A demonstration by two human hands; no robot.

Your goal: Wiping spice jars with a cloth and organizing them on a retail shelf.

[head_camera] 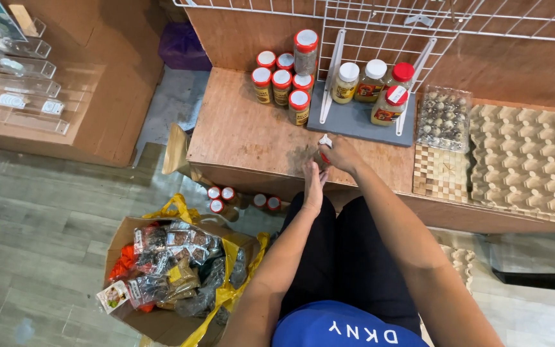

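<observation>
Nearest lay a cardboard box [162,321] of spice packets, down-left of the fingers. Her right hand [340,154] curled closed around a small red-capped jar [323,151] at the wooden shelf [252,138] edge; her left hand [313,185], fingers loosely extended, touched just beneath. More red-lidded jars [282,80] stood beyond the fingertips.

Both bare forearms reach forward and converge ahead of the knees. The right hand [340,154] is curled closed, knuckles up, wrist bent slightly inward. The left hand [313,186] lies just below it, fingers extended, fingertips touching the right hand's underside.
</observation>
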